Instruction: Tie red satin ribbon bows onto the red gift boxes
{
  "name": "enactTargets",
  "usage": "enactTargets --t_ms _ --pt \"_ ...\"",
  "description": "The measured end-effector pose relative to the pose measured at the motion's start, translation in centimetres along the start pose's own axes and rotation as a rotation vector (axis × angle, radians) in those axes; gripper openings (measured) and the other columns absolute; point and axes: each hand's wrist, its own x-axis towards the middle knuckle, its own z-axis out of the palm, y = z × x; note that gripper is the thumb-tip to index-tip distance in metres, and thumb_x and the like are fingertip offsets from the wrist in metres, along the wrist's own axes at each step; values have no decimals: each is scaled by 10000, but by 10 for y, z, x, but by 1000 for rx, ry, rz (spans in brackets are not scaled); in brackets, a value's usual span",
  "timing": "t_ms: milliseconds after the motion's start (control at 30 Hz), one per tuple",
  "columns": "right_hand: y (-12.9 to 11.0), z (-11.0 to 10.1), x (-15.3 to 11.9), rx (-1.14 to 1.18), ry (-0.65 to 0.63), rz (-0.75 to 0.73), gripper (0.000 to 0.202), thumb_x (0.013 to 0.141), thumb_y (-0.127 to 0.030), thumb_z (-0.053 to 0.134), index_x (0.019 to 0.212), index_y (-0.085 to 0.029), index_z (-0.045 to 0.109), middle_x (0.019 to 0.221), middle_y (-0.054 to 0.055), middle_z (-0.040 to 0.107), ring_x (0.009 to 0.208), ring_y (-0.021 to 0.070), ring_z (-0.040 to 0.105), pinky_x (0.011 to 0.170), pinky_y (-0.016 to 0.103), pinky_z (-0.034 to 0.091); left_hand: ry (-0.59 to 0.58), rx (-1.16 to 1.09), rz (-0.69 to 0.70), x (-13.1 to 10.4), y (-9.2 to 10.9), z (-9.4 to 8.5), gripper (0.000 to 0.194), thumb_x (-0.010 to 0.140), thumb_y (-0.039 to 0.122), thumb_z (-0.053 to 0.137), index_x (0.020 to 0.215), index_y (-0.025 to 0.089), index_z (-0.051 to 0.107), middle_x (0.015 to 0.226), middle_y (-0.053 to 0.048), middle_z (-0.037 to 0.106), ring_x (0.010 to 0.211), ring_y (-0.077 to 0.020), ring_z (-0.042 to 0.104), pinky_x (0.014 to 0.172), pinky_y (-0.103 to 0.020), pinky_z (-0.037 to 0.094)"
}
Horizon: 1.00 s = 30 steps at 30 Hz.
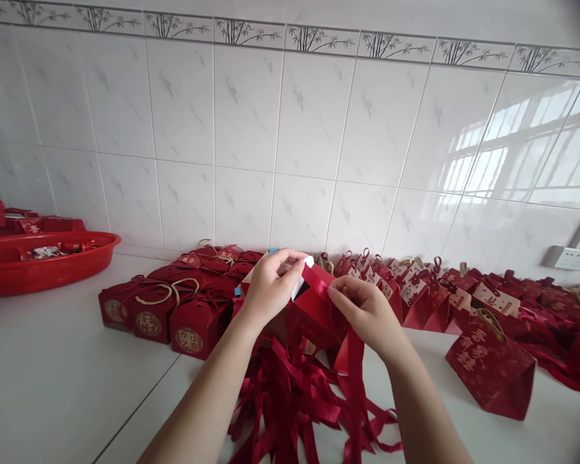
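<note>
The tabletop (53, 386) is white, crossed by a dark seam. At its middle, the raised box (314, 322) is red with a white flap (298, 287); the ribbon (319, 281) over it is crimson, matching the loose ribbons (270, 380) toward the front edge. Toward the left edge, the basin (72, 278) is bright red. Just right of it, deep-red boxes (210, 319) carry round gold medallions (189, 339), and a cord (174, 287) there is straw-coloured. Along the back edge, red bags (391, 293) show white panels (412, 289) with red print. Toward the right edge, a dark-red bag (488, 367) bears pale gold characters. Behind, white tiles (244, 109) have grey-blue flecks, under a border (250, 31) of dark-grey bamboo.
</note>
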Motion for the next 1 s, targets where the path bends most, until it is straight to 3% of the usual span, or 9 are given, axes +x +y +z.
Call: enactTargets --t_ms 200,533,700,867,1000 --pt "3 2 1 9 31 13 287 859 -437 507 742 -177 544 619 -16 456 553 96 351 496 226 262 28 -31 -21 0 0 0 284 828 371 594 977 152 694 945 -90 731 862 -216 666 711 -287 495" --pt "3 3 3 -24 59 12 252 839 -394 506 707 -180 522 592 -24 443 539 95 349 492 223 261 16 34 -3 0 1 -1 297 816 415 614 850 135 705 793 -59 713 716 -175 619 605 -243 435" --pt "5 3 2 -19 70 12 248 832 -399 522 718 -179 539 609 -17 462 556 100 365 496 220 270 9 89 33 0 1 -2 391 851 482 550 663 148 627 563 9 558 545 -123 485 513 -232 334" --pt "4 3 1 -43 70 10 247 833 -396 516 719 -179 541 606 -21 458 554 98 359 499 221 272 -57 103 23 -1 4 -3 331 815 467 600 751 151 671 712 -25 644 671 -156 545 623 -248 403" --pt "3 2 1 -50 64 12 245 835 -388 507 710 -179 534 598 -25 448 549 97 348 495 222 266 -91 97 -10 -1 6 -4 324 825 468 580 760 157 642 728 -19 620 665 -151 514 640 -263 397"
